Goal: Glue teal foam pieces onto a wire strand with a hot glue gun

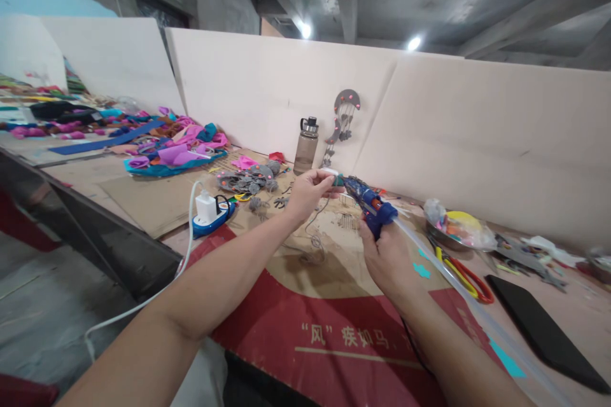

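My left hand [309,194] is closed in a pinch above the cardboard. Between its fingertips is a small white and dark-green piece [338,179], too small to tell its kind. My right hand [389,261] wraps round the handle of a blue glue gun [377,205]. Its nozzle points left and meets or nearly meets the small piece; I cannot tell whether they touch. A long translucent glue stick [432,259] trails from the gun's back end. Grey yarn [312,248] lies loosely on the printed cardboard [334,280] below both hands.
A bottle [306,147] stands at the back, near a grey moon-shaped hanging ornament [347,102]. At left are grey felt pieces [248,179], a power strip [213,219] and colourful fabric [176,152]. Scissors [465,276], a metal bowl [449,238] and a black phone [544,331] lie right.
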Demonstrator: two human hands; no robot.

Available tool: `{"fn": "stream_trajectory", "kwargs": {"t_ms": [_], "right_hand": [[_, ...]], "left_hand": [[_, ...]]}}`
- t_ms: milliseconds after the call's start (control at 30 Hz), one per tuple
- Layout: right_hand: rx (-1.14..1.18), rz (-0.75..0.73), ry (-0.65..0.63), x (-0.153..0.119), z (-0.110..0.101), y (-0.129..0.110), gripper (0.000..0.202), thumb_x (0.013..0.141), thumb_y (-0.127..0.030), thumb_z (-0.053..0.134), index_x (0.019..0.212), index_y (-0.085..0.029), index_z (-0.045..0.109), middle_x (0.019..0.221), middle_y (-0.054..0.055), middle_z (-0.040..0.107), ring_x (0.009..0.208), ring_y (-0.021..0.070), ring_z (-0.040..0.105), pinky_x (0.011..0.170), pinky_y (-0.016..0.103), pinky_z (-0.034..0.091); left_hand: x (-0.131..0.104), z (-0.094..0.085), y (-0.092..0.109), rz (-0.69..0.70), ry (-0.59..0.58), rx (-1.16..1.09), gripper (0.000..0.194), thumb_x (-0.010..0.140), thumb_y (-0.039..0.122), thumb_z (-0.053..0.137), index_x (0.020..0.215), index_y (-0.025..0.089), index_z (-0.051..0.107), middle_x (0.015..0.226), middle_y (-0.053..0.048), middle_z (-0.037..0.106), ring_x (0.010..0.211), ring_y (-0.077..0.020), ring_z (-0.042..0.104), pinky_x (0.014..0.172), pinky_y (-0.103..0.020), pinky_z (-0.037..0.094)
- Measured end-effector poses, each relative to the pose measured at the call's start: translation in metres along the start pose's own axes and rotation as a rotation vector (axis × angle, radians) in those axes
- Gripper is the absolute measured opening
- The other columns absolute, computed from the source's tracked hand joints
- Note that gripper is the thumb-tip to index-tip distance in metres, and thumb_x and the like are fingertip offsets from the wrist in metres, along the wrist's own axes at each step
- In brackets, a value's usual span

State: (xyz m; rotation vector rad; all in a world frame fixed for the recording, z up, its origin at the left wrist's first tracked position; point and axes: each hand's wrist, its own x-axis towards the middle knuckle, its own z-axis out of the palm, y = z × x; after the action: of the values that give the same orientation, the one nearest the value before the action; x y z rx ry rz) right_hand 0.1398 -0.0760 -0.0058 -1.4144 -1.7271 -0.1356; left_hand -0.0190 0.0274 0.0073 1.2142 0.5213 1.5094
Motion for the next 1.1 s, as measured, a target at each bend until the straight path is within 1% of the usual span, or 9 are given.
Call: {"fn": "stream_trajectory", "kwargs": {"t_ms": [133, 233, 333, 467, 633, 733, 933, 1100], "right_hand": [[0.005, -0.009, -0.021, -0.0006, 0.0005, -0.0003, 0.038, 0.092, -0.044, 0.04, 0.11, -0.016, 0.059, 0.102, 0.018, 0.068, 0.097, 0.0328, 0.064, 0.084, 0.048, 0.049], [0.007, -0.011, 0.0, -0.0008, 0.0004, -0.0008, 0.037, 0.092, -0.044, 0.04, 0.107, -0.016, 0.059, 0.099, 0.018, 0.068, 0.094, 0.0324, 0.064, 0.082, 0.047, 0.05], [0.006, -0.001, 0.019, -0.0007, -0.0001, -0.002, 0.036, 0.091, -0.045, 0.04, 0.103, -0.016, 0.059, 0.095, 0.018, 0.067, 0.09, 0.0326, 0.063, 0.079, 0.047, 0.05], [-0.004, 0.012, 0.009, -0.0008, -0.001, -0.0033, 0.035, 0.091, -0.045, 0.039, 0.102, -0.017, 0.058, 0.093, 0.017, 0.066, 0.086, 0.0317, 0.062, 0.076, 0.046, 0.049], [-0.002, 0.014, 0.02, -0.0011, -0.0022, -0.0028, 0.034, 0.091, -0.045, 0.04, 0.101, -0.018, 0.058, 0.094, 0.016, 0.065, 0.088, 0.0304, 0.062, 0.078, 0.044, 0.049], [-0.01, 0.027, 0.011, -0.0014, -0.0023, -0.003, 0.035, 0.091, -0.046, 0.039, 0.1, -0.018, 0.058, 0.093, 0.016, 0.065, 0.088, 0.0308, 0.061, 0.078, 0.045, 0.048], [0.036, 0.007, -0.018, -0.0016, 0.0001, -0.0039, 0.038, 0.092, -0.045, 0.039, 0.107, -0.016, 0.058, 0.097, 0.017, 0.067, 0.091, 0.0315, 0.062, 0.082, 0.048, 0.049], [0.046, 0.013, 0.006, -0.0008, -0.0006, -0.0041, 0.035, 0.091, -0.045, 0.041, 0.102, -0.018, 0.059, 0.093, 0.016, 0.067, 0.087, 0.0319, 0.062, 0.08, 0.049, 0.049]], "left_hand": [[0.0014, -0.0006, -0.0012, 0.015, -0.015, -0.028, 0.025, 0.076, 0.032, 0.076, 0.082, 0.012, 0.061, 0.076, -0.003, 0.07, 0.066, -0.0141, 0.072, 0.066, -0.027, 0.059], [0.001, 0.0002, -0.0009, 0.01, -0.009, -0.032, 0.023, 0.077, 0.03, 0.075, 0.082, 0.012, 0.061, 0.074, -0.002, 0.07, 0.065, -0.0136, 0.071, 0.066, -0.027, 0.059], [-0.0005, 0.0011, 0.0007, 0.003, 0.0, -0.019, 0.023, 0.077, 0.03, 0.075, 0.083, 0.012, 0.061, 0.074, -0.002, 0.07, 0.066, -0.014, 0.071, 0.067, -0.027, 0.059], [-0.0018, 0.0015, 0.0022, 0.008, -0.007, -0.024, 0.023, 0.077, 0.031, 0.075, 0.082, 0.012, 0.061, 0.075, -0.003, 0.07, 0.067, -0.0146, 0.072, 0.067, -0.027, 0.059], [-0.0014, 0.0014, 0.0018, 0.005, -0.004, -0.009, 0.026, 0.077, 0.033, 0.075, 0.084, 0.013, 0.061, 0.076, -0.003, 0.07, 0.07, -0.0165, 0.073, 0.069, -0.029, 0.059], [-0.0011, 0.0011, 0.0016, 0.011, -0.016, -0.027, 0.026, 0.076, 0.033, 0.076, 0.083, 0.012, 0.061, 0.076, -0.003, 0.071, 0.07, -0.0165, 0.073, 0.067, -0.028, 0.059], [0.0002, 0.0002, 0.0007, 0.017, -0.01, -0.018, 0.026, 0.076, 0.033, 0.075, 0.083, 0.013, 0.061, 0.077, -0.003, 0.071, 0.067, -0.0141, 0.072, 0.067, -0.027, 0.059], [-0.0001, 0.0007, 0.0015, 0.0, 0.004, -0.004, 0.027, 0.075, 0.034, 0.076, 0.083, 0.013, 0.061, 0.077, -0.003, 0.07, 0.067, -0.0146, 0.072, 0.068, -0.028, 0.059]]}}
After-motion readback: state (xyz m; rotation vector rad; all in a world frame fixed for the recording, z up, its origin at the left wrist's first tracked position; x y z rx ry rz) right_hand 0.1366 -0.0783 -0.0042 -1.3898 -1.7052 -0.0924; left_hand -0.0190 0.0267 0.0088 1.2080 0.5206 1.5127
